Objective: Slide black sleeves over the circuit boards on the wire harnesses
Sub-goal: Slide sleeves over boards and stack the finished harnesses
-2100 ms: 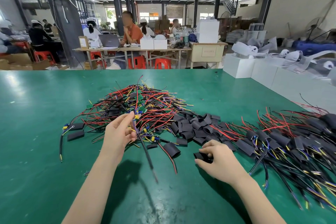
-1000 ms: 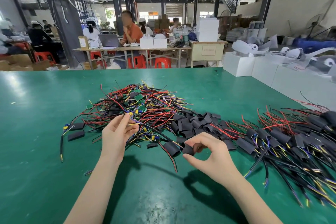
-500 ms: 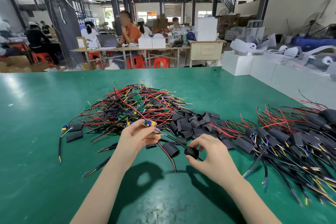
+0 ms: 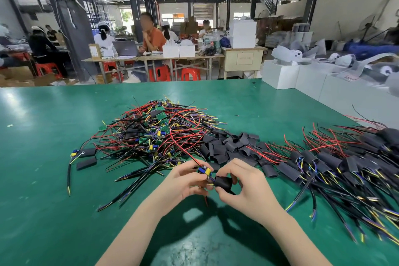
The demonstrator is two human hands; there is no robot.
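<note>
- Hands first, nearest me: my left hand (image 4: pixel 183 181) pinches the small circuit board (image 4: pixel 205 171) with its blue and yellow parts, and my right hand (image 4: pixel 244 185) holds a black sleeve (image 4: pixel 223 181) between thumb and fingers (image 4: pixel 224 171), its mouth right at the board's lower end.
- Risk here, as I judge it: the board's tall parts may catch on the sleeve's rim, so the sleeve buckles or stops short if I push it at an angle.
- My left grip sits where the sleeve has to travel; if I don't shift it in time, the sleeve jams against my own fingertips.
- The red wire (image 4: pixel 183 147) runs from the board back into the heap; a tug could drag other harnesses along or strain the solder joint.
- Just beyond, the loose sleeves (image 4: pixel 228 144) lie in a pile on the green worktop (image 4: pixel 54 201), touching the tangled unsleeved harnesses (image 4: pixel 155 129); stray wires could snag among them.
- To my right the finished harnesses (image 4: pixel 336 164) spread out near that pile, so done and undone pieces could get mixed.
</note>
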